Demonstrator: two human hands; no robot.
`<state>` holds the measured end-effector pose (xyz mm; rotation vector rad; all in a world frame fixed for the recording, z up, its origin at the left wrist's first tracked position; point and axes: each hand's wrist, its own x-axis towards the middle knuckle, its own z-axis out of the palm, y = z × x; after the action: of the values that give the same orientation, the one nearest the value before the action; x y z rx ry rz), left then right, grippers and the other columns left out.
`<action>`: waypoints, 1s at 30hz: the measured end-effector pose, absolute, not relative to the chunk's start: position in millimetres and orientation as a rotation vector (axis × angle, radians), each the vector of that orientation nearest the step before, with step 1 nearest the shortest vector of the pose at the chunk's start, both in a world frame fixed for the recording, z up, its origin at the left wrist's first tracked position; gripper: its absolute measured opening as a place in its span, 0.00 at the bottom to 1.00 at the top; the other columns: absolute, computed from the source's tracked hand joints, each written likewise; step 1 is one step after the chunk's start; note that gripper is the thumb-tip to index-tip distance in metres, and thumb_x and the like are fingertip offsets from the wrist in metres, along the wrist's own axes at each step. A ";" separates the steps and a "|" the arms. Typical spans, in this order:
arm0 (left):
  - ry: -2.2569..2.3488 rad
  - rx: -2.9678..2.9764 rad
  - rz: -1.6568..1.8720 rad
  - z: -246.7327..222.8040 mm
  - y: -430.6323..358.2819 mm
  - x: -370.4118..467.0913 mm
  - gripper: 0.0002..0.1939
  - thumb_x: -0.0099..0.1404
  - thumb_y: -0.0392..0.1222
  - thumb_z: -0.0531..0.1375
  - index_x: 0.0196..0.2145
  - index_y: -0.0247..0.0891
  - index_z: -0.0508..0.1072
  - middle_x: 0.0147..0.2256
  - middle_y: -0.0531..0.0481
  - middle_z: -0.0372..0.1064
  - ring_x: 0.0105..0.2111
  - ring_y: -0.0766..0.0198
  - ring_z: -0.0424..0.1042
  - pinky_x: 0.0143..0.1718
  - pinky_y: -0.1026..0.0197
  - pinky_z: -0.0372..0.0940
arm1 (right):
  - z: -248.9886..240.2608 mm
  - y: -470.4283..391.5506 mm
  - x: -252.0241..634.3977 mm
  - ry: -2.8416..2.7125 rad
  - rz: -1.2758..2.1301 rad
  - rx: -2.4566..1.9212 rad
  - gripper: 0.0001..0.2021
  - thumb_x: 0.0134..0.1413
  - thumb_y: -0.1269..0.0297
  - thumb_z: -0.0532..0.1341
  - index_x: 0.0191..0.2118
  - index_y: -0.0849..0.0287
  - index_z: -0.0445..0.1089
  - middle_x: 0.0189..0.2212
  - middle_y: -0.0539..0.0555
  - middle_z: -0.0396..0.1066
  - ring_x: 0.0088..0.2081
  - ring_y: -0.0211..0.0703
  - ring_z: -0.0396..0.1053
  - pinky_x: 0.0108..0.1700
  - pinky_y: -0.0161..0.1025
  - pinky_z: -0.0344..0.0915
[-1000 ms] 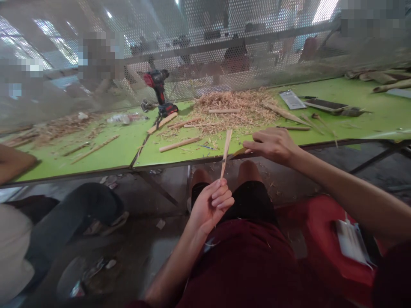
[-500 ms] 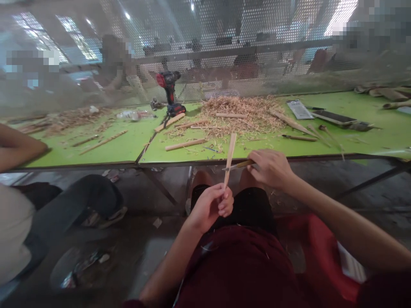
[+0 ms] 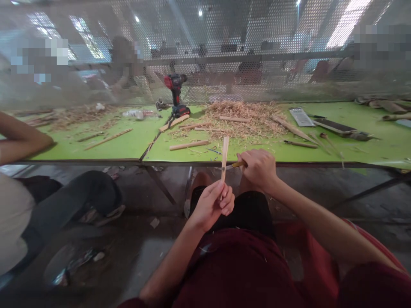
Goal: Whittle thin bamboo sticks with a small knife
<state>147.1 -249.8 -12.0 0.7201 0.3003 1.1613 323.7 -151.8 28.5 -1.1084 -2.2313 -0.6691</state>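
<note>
Seemingly, a paring cut is in hand. At the left edge of the frame a co-worker's bent arm (image 3: 24, 139) rests on the green table (image 3: 115, 152); left of upper centre stands a drill (image 3: 176, 95). Below centre the left hand (image 3: 212, 206) pinches the lower end of a pale strip (image 3: 225, 152), its free end upward. The knife (image 3: 238, 164) meets or nearly meets it, I cannot tell which; just right, the right hand (image 3: 259, 169) closes round the knife's handle. Another stroke would call for a steady strip and shallow blade angle
</note>
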 end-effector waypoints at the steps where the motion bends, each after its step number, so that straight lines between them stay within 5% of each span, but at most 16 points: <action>1: 0.313 0.744 1.168 -11.6 -249.0 147.5 0.20 0.70 0.50 0.64 0.27 0.37 0.64 0.20 0.58 0.55 0.18 0.72 0.56 0.21 0.67 0.53 | 28.1 -150.1 322.2 -2.248 -0.656 -1.115 0.18 0.69 0.66 0.55 0.25 0.59 0.71 0.22 0.55 0.73 0.26 0.40 0.62 0.34 0.40 0.50; 20: 0.387 0.890 1.150 -6.8 -252.1 156.7 0.21 0.69 0.54 0.64 0.27 0.37 0.66 0.19 0.57 0.58 0.17 0.71 0.59 0.21 0.65 0.50 | 22.2 -147.1 301.8 -2.175 -0.544 -1.080 0.19 0.67 0.65 0.54 0.26 0.56 0.75 0.19 0.52 0.70 0.23 0.39 0.60 0.29 0.39 0.47; 30: 0.424 0.631 1.302 -0.4 -248.9 168.1 0.22 0.69 0.49 0.66 0.26 0.37 0.61 0.18 0.61 0.50 0.16 0.75 0.48 0.20 0.68 0.46 | 28.6 -122.9 288.5 -2.300 -0.560 -1.394 0.19 0.67 0.69 0.51 0.31 0.62 0.77 0.24 0.56 0.74 0.25 0.39 0.58 0.31 0.39 0.45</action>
<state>168.1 -248.9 -0.4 0.6305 0.4237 1.3022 288.5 -122.9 28.6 -1.3939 -2.2997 -0.5602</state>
